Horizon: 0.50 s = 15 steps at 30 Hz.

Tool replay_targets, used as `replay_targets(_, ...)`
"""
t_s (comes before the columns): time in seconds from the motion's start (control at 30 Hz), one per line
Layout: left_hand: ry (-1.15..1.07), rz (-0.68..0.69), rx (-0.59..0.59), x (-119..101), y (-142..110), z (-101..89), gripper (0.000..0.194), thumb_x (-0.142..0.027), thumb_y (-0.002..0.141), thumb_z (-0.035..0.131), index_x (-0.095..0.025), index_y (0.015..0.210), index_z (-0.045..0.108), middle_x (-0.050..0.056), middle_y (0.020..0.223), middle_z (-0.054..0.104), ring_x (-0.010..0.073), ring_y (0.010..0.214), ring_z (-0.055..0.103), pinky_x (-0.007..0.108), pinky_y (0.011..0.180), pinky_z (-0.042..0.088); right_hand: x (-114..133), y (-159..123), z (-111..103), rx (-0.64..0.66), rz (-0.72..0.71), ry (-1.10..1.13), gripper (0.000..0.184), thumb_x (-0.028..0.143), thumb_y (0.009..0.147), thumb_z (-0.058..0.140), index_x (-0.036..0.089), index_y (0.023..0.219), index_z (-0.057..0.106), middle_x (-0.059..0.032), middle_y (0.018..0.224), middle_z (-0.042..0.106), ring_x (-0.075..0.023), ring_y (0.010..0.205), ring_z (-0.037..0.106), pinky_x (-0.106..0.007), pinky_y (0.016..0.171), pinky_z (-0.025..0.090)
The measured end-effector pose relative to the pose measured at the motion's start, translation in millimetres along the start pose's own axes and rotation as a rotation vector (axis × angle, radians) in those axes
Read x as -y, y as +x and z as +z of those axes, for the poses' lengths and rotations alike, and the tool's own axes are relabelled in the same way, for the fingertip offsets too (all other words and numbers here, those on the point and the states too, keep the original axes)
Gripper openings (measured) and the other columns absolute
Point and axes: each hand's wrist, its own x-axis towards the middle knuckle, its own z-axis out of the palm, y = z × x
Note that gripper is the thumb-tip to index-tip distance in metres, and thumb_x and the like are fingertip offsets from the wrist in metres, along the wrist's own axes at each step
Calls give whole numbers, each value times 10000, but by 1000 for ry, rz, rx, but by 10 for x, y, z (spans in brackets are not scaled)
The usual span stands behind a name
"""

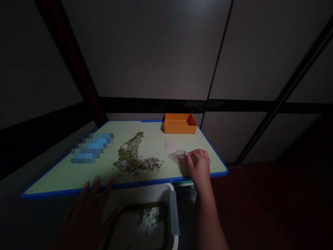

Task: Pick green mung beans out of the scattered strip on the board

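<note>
My right hand (199, 164) rests on the small table (65, 173), fingers curled round a small clear plastic piece (178, 156), perhaps a scoop or lid. Just beyond it lies a small pile of white grains (170, 145). A spread of green beans (132, 158) covers the table's middle. My left hand (90, 205) is held below the table's near edge, fingers stretched out and apart, fingertips at the blue rim, holding nothing. Under the edge sits a white tray (173, 211) with green beans scattered in it.
An orange box (179, 123) stands at the table's far edge. A blurred blue patch (91, 147) lies on the left part of the table. Dark wall panels rise behind, and reddish floor lies to the right.
</note>
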Motion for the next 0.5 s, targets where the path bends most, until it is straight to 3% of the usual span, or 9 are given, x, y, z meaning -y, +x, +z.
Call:
replay_targets(0.23, 18, 15, 52, 44, 30, -30, 685, -549, 905, 289, -227, 1501, 390, 202, 1641, 326, 425, 1536, 232, 667, 1026, 463, 68, -45, -213, 8, -60, 27, 184, 269, 920, 644, 222, 769, 739, -57, 806, 630, -241, 888, 508, -355, 813, 382)
replay_targets(0.5, 16, 26, -15, 98, 7, 92, 690, -559, 892, 314, -271, 1518, 352, 158, 1661, 302, 376, 1565, 163, 654, 1067, 447, 121, -22, -38, -70, -52, -137, 230, 270, 929, 637, 216, 728, 735, -67, 780, 603, -246, 864, 466, -359, 770, 335)
